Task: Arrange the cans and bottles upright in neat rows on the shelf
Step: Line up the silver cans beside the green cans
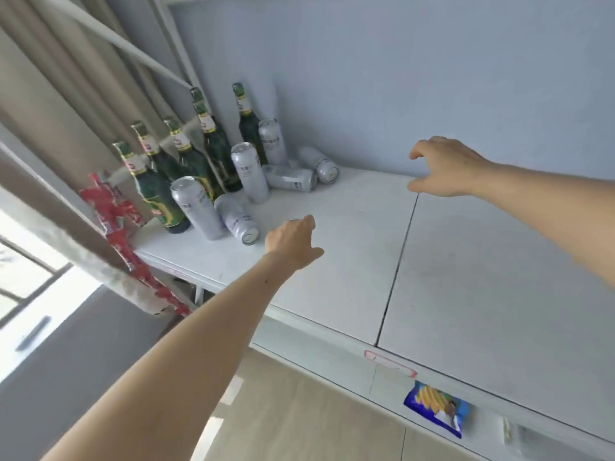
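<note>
Three cans lie toppled at the shelf's [349,247] left end: one near the front edge [237,219], long axis running from back-left to front-right, base toward the front edge; two more toward the back wall [289,177] [318,164], touching, one nearly crosswise, the other angled to the rear. Three cans upright among them [196,207] [249,173] [273,141]. Five green bottles [156,191] stand in a loose cluster at the left, behind and beside the cans, not in rows. Left hand [293,242] hovers just right of the front fallen can, fingers loosely curled, holding nothing; nearest hand to it by far. The can lies to its left, slightly rearward. Right hand [446,168] is over the mid-shelf near the back wall, fingers [417,151] spread in an open claw, empty, well apart from the rear fallen cans to its left. Likely next: left hand takes the front can and stands it up. In the way: the upright can touching its left side and the front bottle close behind; a careless sweep could knock them. Red packaging [113,211] hangs off the left end; a blue snack bag [436,409] sits on the shelf below.
</note>
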`<state>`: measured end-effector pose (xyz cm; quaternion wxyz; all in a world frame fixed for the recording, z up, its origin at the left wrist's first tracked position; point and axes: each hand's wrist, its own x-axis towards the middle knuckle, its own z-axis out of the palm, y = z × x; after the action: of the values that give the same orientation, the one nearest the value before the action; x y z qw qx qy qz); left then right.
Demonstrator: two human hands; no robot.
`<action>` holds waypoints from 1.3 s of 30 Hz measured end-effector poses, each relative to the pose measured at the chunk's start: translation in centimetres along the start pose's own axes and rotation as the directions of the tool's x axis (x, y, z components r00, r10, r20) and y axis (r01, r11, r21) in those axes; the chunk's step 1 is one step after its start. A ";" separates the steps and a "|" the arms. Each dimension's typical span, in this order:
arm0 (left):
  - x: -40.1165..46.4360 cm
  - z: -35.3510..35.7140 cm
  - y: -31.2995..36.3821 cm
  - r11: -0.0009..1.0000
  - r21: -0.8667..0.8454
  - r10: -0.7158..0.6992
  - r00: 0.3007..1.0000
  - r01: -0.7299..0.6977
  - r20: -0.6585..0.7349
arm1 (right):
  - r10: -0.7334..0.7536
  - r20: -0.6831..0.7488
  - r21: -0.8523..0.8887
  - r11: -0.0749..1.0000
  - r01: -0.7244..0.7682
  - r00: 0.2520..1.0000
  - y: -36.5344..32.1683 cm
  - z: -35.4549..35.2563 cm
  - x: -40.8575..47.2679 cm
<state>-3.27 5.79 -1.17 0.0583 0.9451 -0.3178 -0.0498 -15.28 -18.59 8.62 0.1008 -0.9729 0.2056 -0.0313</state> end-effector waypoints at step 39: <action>6.7 1.7 -34.4 0.897 -0.350 -0.269 0.962 0.270 0.053 | -0.048 0.406 -0.046 0.996 0.073 0.912 -32.3 19.2 14.4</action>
<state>22.27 28.85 -8.12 0.2193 0.9538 -0.1699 -0.1152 12.57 7.93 -3.10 0.1108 -0.9668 0.1511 0.1739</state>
